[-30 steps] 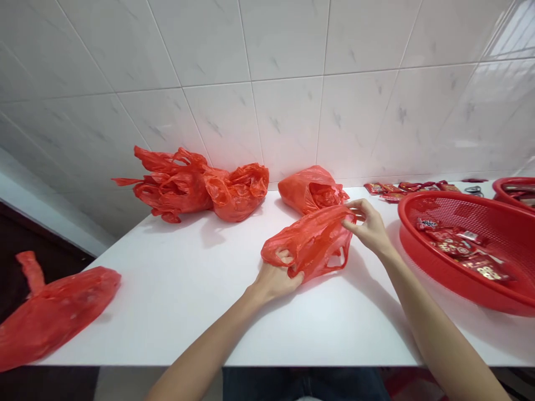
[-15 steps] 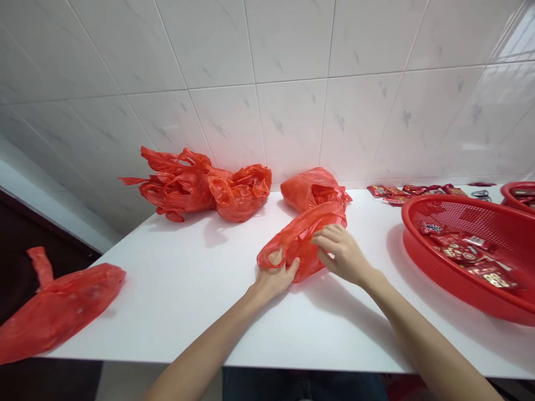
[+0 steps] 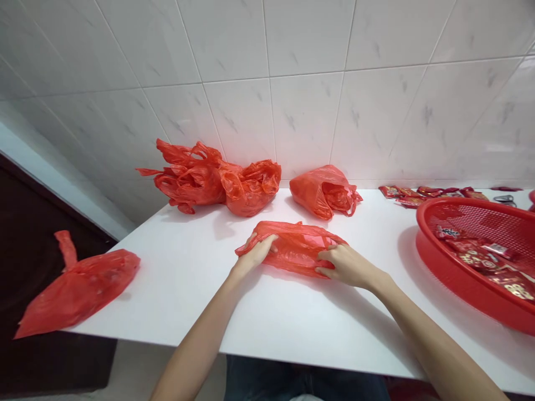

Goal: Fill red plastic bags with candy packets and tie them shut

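A thin red plastic bag (image 3: 298,253) is stretched sideways between my hands over the white table, its mouth spread toward me. My left hand (image 3: 256,253) grips the bag's left edge, thumb on the inside and fingers partly hidden behind the film. At the opposite end my right hand (image 3: 345,266) is closed on the right edge, some fingertips tucked into the opening. Just behind lies another red bag (image 3: 321,189), crumpled against the wall. Whether anything lies inside the stretched bag cannot be made out.
A red mesh basket (image 3: 434,267) holding red-wrapped packets (image 3: 480,256) stands on the right. More packets (image 3: 413,196) lie along the wall. Two bunched red bags (image 3: 251,192) sit at the back left. A filled, knotted red bag (image 3: 90,284) rests over the table's left edge.
The bag has been pulled wide and its mouth opened. My left hand has moved up and left to its edge; my right hand has lowered slightly. The view has shifted a little left.
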Demonstrator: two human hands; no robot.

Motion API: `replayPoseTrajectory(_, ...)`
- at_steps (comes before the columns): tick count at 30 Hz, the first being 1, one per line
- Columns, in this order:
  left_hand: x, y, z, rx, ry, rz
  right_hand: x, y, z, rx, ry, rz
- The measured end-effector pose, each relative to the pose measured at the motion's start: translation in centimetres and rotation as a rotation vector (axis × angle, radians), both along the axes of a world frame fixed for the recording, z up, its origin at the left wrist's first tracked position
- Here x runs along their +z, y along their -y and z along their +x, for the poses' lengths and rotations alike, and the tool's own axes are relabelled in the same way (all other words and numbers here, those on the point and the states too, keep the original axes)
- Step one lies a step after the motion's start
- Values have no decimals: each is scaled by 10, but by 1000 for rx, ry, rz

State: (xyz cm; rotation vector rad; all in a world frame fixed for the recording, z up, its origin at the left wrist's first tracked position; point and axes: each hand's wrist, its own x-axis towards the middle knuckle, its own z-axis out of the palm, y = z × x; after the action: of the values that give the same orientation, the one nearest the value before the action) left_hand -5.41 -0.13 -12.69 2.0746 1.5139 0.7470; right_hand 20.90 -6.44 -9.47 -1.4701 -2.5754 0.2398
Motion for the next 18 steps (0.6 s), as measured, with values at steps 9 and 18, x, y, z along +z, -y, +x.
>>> replayPoseTrajectory(9, 41, 26, 24, -739, 39, -281, -3, -4, 7, -54, -164, 7)
replayPoseTrajectory(18, 31, 29, 28, -573, 104, 468, -2, 2, 2, 93, -378, -162)
